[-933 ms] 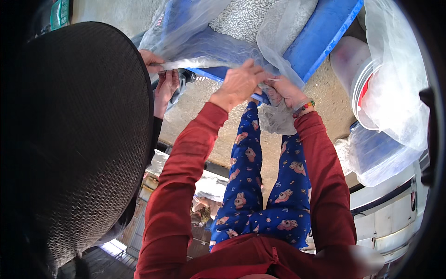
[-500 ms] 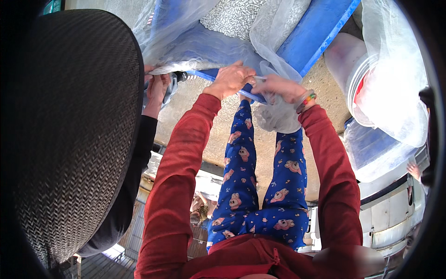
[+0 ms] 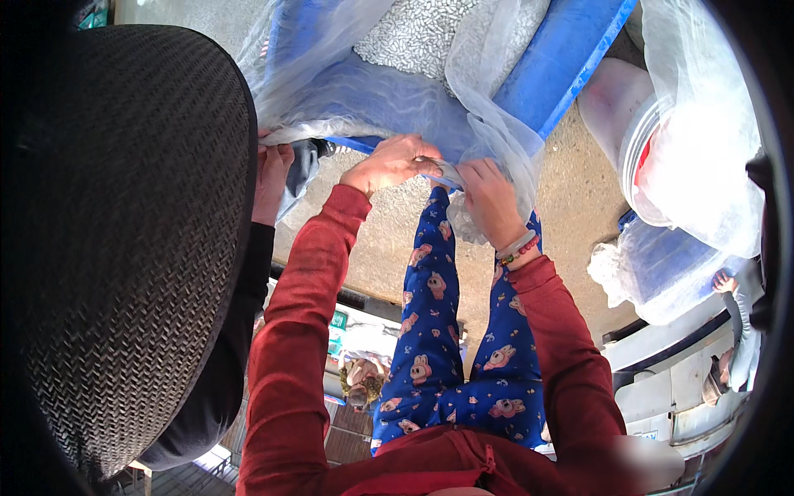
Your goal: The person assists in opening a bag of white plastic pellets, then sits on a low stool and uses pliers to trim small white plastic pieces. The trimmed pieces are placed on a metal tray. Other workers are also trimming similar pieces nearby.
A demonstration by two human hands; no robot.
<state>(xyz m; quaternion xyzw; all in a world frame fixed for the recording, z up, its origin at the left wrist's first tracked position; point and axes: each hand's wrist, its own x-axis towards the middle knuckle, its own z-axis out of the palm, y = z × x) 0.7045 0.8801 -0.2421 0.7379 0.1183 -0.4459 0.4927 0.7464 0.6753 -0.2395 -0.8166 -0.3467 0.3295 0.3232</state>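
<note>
A sheer white mesh net [image 3: 389, 91] lines a large blue tub [image 3: 566, 62]. Its bunched near edge hangs over the tub's rim in front of me. My left hand [image 3: 391, 164] is closed on that edge, fingertips pinching the mesh. Close beside it, my right hand [image 3: 495, 201] also grips the gathered net, with loose folds hanging around its fingers and wrist. Many small silvery-white pieces [image 3: 413, 35] lie in the net at the tub's far side; their kind is too small to tell.
At my left a co-worker in a wide dark woven hat [image 3: 132, 248] holds the same net edge with one hand [image 3: 271, 182]. A whitish bucket [image 3: 616, 107] lies tipped at the right beside more white netting [image 3: 703, 140]. Other people show farther off.
My left hand has shifted slightly left and down. My right hand has turned more upright and drawn down, and the net edge between them is now bunched. The co-worker's hand stays on the net.
</note>
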